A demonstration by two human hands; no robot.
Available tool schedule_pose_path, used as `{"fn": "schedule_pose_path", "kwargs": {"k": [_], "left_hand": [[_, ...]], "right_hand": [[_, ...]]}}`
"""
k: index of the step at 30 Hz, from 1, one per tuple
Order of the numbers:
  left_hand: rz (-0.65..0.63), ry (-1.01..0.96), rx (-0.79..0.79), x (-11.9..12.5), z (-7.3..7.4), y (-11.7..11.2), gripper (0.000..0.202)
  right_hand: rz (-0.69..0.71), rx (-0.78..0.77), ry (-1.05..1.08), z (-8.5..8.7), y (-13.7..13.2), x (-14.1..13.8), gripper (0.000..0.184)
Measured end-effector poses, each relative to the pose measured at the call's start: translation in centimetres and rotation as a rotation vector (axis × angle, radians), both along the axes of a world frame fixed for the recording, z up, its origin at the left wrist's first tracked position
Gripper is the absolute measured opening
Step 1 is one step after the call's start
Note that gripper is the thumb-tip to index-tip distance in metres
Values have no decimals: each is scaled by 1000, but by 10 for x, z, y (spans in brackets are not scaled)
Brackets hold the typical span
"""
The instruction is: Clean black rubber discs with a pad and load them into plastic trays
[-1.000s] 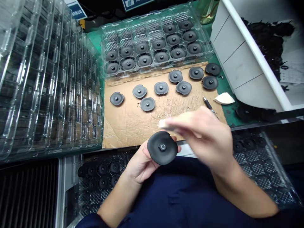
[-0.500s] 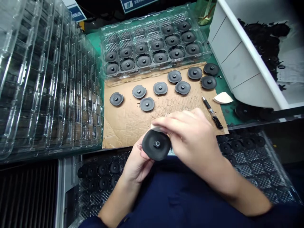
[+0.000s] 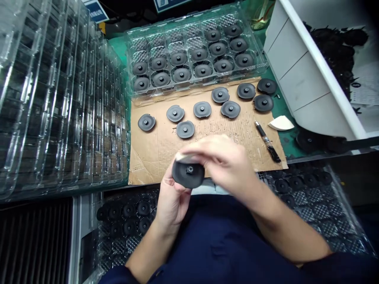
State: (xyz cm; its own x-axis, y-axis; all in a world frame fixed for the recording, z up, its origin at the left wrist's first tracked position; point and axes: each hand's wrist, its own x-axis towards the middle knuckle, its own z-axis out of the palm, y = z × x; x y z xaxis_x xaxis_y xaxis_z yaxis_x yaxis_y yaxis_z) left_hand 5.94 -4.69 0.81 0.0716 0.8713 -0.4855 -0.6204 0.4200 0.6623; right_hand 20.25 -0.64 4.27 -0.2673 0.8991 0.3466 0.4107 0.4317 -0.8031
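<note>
Grasping black disc (image 3: 188, 179) in left hand (image 3: 174, 197), over near edge of cardboard (image 3: 154, 161); pinching blurred pale piece (image 3: 184, 158), perhaps sponge, at far rim with right hand (image 3: 222, 161). Judged light, stiff, smooth: hold by rim, clear of central stem (image 3: 190, 169).

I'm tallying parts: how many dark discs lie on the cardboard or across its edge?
9: one dark disc at left, two left of centre, one central, two right of centre, one near top right, two across the right edge. The right hand may hide more.
</note>
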Motion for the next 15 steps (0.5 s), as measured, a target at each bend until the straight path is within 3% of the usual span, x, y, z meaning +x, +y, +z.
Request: {"fn": "schedule_pose_path", "kwargs": {"k": [3,6,8,11,13,15], "left_hand": [[73,4,38,-4,3,1,57],[89,8,21,-7,6,2,61],[89,-9,8,-6,7,2,59],[57,-38,0,-3,9,1,58],[38,-30,10,0,10,-1,60],[13,-2,15,2,11,-3,55]], "right_hand": [[-157,-219,-116,-36,0,16,18],[-157,-294,-153,-75,-11,26,17],[-146,-316,-145,-87,-18,29,17],[-190,-337,-107,-69,-19,27,18],[-236,-302,-23,-38,-18,21,19],[-221,-169,93,-5,-19,11,19]]}}
